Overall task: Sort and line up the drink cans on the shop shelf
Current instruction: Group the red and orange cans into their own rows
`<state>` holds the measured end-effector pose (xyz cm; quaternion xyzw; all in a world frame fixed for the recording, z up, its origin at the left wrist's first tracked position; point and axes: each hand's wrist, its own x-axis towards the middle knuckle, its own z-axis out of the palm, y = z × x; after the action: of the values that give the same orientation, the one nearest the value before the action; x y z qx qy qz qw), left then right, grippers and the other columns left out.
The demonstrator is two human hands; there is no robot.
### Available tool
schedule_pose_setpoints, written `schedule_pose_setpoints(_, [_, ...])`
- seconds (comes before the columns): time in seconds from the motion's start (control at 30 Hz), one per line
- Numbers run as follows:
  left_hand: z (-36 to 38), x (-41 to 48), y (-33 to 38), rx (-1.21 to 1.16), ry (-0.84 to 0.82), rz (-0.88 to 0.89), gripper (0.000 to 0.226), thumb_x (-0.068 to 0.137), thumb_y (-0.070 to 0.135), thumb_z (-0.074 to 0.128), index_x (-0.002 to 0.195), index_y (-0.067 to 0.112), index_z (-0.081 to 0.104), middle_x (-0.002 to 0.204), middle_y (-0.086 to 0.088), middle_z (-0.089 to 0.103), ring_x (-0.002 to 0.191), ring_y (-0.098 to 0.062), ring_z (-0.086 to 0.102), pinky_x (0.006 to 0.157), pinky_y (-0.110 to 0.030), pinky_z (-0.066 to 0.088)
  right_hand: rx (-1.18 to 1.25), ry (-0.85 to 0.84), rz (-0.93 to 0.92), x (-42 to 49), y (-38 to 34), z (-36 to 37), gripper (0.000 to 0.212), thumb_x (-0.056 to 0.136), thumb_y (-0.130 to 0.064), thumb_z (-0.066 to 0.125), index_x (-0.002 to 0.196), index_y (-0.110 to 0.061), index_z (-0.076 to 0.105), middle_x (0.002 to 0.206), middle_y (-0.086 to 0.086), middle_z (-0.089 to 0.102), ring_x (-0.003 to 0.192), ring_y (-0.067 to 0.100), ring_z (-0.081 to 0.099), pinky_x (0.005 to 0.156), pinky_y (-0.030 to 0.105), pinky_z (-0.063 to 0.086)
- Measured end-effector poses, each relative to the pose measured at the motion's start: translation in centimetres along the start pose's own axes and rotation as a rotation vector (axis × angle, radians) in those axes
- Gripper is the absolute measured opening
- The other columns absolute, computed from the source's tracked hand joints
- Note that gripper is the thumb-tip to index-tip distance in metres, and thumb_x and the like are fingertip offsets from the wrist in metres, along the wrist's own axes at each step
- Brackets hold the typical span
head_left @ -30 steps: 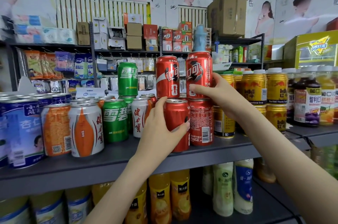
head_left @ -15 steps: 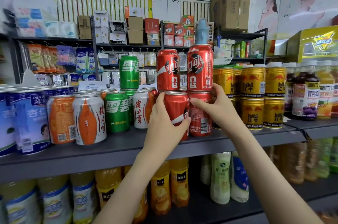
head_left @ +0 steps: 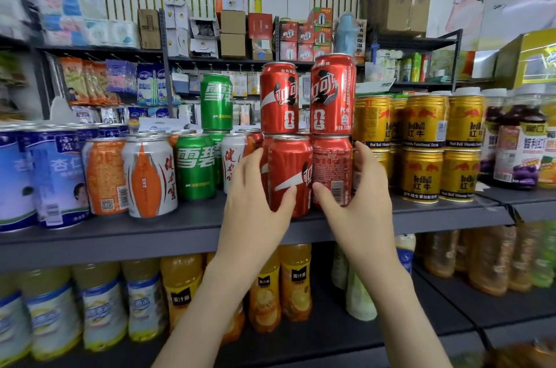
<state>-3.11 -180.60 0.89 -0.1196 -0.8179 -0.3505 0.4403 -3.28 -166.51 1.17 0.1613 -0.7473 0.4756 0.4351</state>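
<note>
Two red cola cans stand side by side at the middle of the grey shelf (head_left: 186,232), each with another red can stacked on top. My left hand (head_left: 255,205) curls round the lower left red can (head_left: 290,169), thumb on its front. My right hand (head_left: 358,202) curls round the lower right red can (head_left: 332,169), thumb on its label and fingers behind. The upper left red can (head_left: 279,98) and the upper right red can (head_left: 332,95) stand upright on them.
Green cans (head_left: 195,167), white-and-orange cans (head_left: 150,178) and blue-white cans (head_left: 57,181) stand to the left. Stacked gold energy-drink cans (head_left: 422,145) crowd the right, with juice bottles (head_left: 520,145) beyond. Bottles (head_left: 180,286) fill the lower shelf.
My right hand came down from the upper right red can to the lower right one. My left hand stayed on the lower left can.
</note>
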Motion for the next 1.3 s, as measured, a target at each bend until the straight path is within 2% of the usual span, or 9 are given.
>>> schedule_pose_setpoints(0.1, [-1.2,-0.7,-0.6,0.089,0.04,0.0,0.067,0.088,0.04,0.058,0.145,0.023,0.027,0.146,0.005,0.031,0.134,-0.009,0.031,0.106,-0.025,0.028,0.007,0.022,-0.084,-1.7,-1.4,0.7,0.073,0.084,-0.019,0.07,0.144,-0.018,0.028,0.129,-0.014,0.035,0.118,-0.014,0.026,0.092,-0.01,0.017])
schedule_pose_setpoints(0.27, [-4.1,-2.4,-2.4,0.227,0.237,-0.044,0.06,0.087,0.033,0.059,0.14,0.015,0.038,0.143,-0.005,0.038,0.133,-0.02,0.036,0.103,-0.031,0.033,0.095,-0.012,-0.216,-4.4,-3.9,4.1,0.066,0.087,-0.016,0.066,0.143,-0.017,0.032,0.137,-0.007,0.041,0.129,-0.003,0.033,0.105,0.004,0.022])
schedule_pose_setpoints(0.5, [-9.1,-4.6,-7.4,0.396,0.373,-0.121,0.061,0.084,0.022,0.066,0.138,0.01,0.042,0.138,-0.018,0.041,0.125,-0.034,0.039,0.095,-0.033,0.029,0.1,-0.224,-0.157,-5.1,-5.5,11.6,0.055,0.094,-0.014,0.053,0.145,-0.011,0.031,0.143,0.0,0.036,0.132,0.003,0.029,0.104,-0.001,0.014])
schedule_pose_setpoints(0.57, [-10.4,-4.5,-8.6,0.396,0.364,-0.124,0.061,0.084,0.023,0.066,0.139,0.012,0.042,0.139,-0.018,0.04,0.126,-0.035,0.039,0.098,-0.036,0.033,0.028,-0.221,-0.145,-4.3,-5.5,13.2,0.054,0.095,-0.013,0.051,0.144,-0.01,0.031,0.143,0.002,0.035,0.134,0.01,0.03,0.105,0.002,0.014])
schedule_pose_setpoints(0.83, [-13.3,-2.6,-11.7,0.314,0.186,-0.055,0.061,0.087,0.026,0.062,0.142,0.026,0.037,0.143,-0.013,0.037,0.131,-0.031,0.037,0.1,-0.047,0.041,-0.312,-0.208,-0.08,0.1,-6.4,16.6,0.055,0.093,-0.006,0.049,0.143,0.003,0.026,0.143,0.022,0.028,0.132,0.035,0.031,0.109,0.035,0.027])
schedule_pose_setpoints(0.97, [-13.3,-1.9,-12.4,0.284,0.146,0.017,0.064,0.086,0.025,0.064,0.143,0.026,0.036,0.141,-0.011,0.038,0.127,-0.03,0.038,0.099,-0.044,0.041,-0.456,-0.222,-0.049,2.1,-6.8,17.7,0.064,0.095,-0.006,0.045,0.149,0.0,0.011,0.153,0.023,0.011,0.141,0.035,0.013,0.113,0.038,0.019])
schedule_pose_setpoints(1.1, [-13.2,-1.2,-12.5,0.252,0.118,0.043,0.065,0.085,0.027,0.063,0.144,0.026,0.035,0.141,-0.013,0.037,0.129,-0.031,0.037,0.099,-0.045,0.04,-0.535,-0.269,-0.009,3.7,-6.3,17.9,0.066,0.094,-0.007,0.045,0.149,-0.001,0.009,0.155,0.023,0.001,0.144,0.033,-0.001,0.116,0.039,0.008])
schedule_pose_setpoints(1.2, [-13.0,-0.5,-12.4,0.253,0.088,0.044,0.068,0.087,0.03,0.061,0.146,0.029,0.027,0.145,-0.013,0.033,0.132,-0.032,0.033,0.102,-0.046,0.038,-0.574,-0.271,0.007,4.4,-5.9,18.1,0.064,0.091,-0.009,0.049,0.146,0.002,0.018,0.153,0.026,0.003,0.143,0.038,0.003,0.115,0.04,0.008])
schedule_pose_setpoints(1.3, [-12.7,-0.1,-12.4,0.243,0.076,0.045,0.071,0.087,0.029,0.062,0.147,0.03,0.024,0.146,-0.012,0.031,0.133,-0.031,0.032,0.103,-0.044,0.037,-0.541,-0.243,0.018,4.4,-5.8,18.3,0.057,0.086,-0.002,0.052,0.138,0.003,0.029,0.148,0.029,0.014,0.136,0.044,0.018,0.113,0.043,0.016])
